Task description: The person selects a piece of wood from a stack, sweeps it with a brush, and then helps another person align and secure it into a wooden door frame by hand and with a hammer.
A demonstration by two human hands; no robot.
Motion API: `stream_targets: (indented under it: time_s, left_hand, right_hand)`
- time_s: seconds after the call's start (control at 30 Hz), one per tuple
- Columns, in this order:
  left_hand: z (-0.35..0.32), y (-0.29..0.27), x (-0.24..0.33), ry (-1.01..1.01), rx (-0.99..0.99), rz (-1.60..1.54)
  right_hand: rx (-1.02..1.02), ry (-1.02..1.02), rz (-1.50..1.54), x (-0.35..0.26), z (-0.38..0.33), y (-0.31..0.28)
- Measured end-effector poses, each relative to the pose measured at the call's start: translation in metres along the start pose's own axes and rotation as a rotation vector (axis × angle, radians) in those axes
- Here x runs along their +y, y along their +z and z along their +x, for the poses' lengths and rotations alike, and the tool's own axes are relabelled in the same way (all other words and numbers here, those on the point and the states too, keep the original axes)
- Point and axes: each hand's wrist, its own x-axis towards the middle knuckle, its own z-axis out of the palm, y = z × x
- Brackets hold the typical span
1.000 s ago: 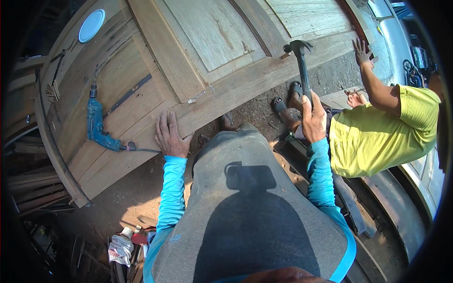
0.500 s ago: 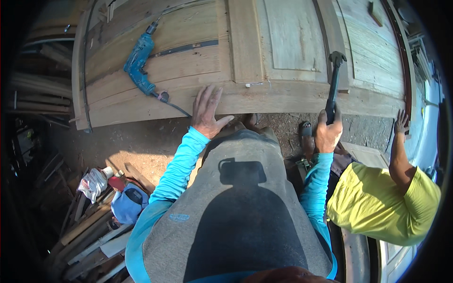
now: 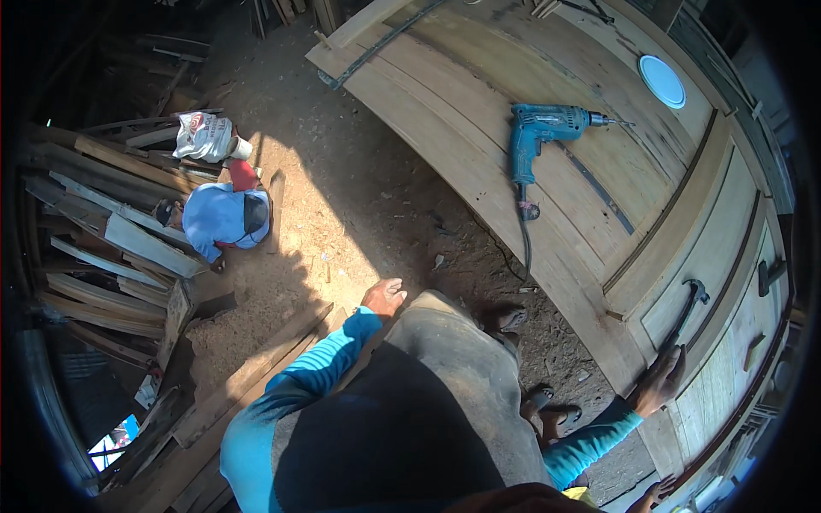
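Observation:
My right hand [image 3: 660, 385] rests at the near edge of a wooden panelled door [image 3: 547, 231], closed round the end of a hammer [image 3: 689, 309] that lies along the panel. Its grip is partly hidden under my fingers. Low in front of my body, my left hand [image 3: 385, 297] hangs loosely curled, apart from the door, with nothing visible in it. A blue electric drill [image 3: 547, 132] lies on the door, its bit pointing right. Its cord droops over the edge.
A round white lid [image 3: 663, 81] lies at the far right. At left, a person in a blue shirt [image 3: 222, 214] bends beside stacked boards [image 3: 111, 231] and a white sack [image 3: 203, 137]. Another person's hand [image 3: 657, 494] touches the door at lower right. Planks [image 3: 256, 376] lie by my left arm.
My view has swung left. My left hand has left the door edge and dropped to my side. The hammer, earlier held upright over the edge, now lies on the panel under my right hand.

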Motion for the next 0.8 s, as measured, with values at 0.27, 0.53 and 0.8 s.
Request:
stream_targets:
  time_s: [0.27,0.53,0.8]
  left_hand:
    - [0.062,-0.05,0.007,0.061,0.036,-0.233]
    - [0.15,-0.103,0.08,0.225,0.074,-0.409]
    - [0.182,-0.158,0.044,0.242,0.329,-0.394]
  right_hand:
    - [-0.731,-0.161,0.812,-0.219,-0.128,0.072]
    - [-0.342,-0.244,0.115,-0.253,-0.131,0.191]
    - [-0.341,-0.614,-0.184,-0.22,-0.076,0.303]
